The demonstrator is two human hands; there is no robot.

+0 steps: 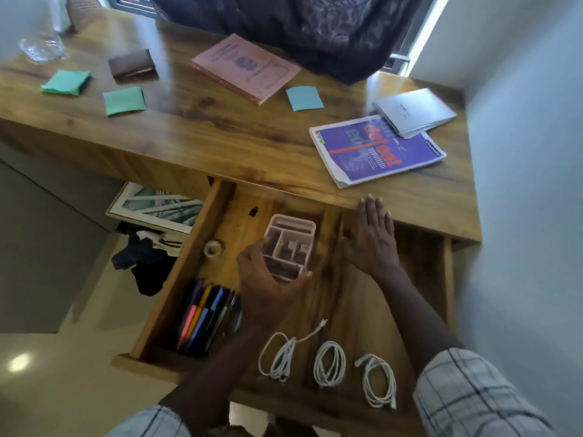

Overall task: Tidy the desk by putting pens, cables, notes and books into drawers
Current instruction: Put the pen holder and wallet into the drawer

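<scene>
Two-handed over the open drawer (243, 222): left hand (268, 285) curls round the pink tray (290, 234); right hand (373, 241) is spread flat, holding nothing. Pens (205, 320) and cables (328, 364) lie in the drawer.

Open drawer (186, 257): one. Inside, white coiled cables: three: left cable (280, 354), middle cable (329, 364), right cable (378, 380). Pen bundle (205, 316): one, pen count unreadable in blur. Tape roll (213, 248): one. Pink organiser tray (293, 217): one. On desktop, sticky-note pads: three: far green pad (66, 82), near green pad (124, 100), blue pad (304, 98). Books: three: pink booklet (246, 67), purple book (375, 149), grey book (415, 111). Brown wallet (132, 64): one. Glass dish (41, 48): one.
</scene>
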